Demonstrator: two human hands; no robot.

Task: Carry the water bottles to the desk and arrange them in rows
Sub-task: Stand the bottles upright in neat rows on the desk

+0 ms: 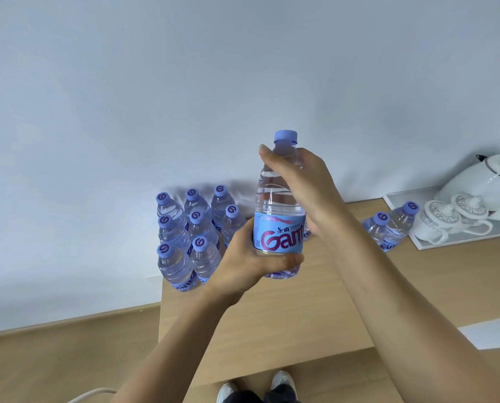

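Both hands grip one bottle [278, 216] upright above the desk [272, 315]: right hand [304, 187] wrapped round its shoulder, left hand [251, 263] cupping its base. At nine o'clock, eight bottles [190, 231] stand in rows by the desk's left edge; two more [388, 228] wait at three o'clock beside a tray [458, 242]. Bare desktop lies between and nearer.

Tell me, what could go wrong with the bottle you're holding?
1. The group stands packed at the desk's left corner; setting the bottle down there might knock one off the edge.
2. The left hand and right hand cover much of it, so a fumbled hand change could drop it.
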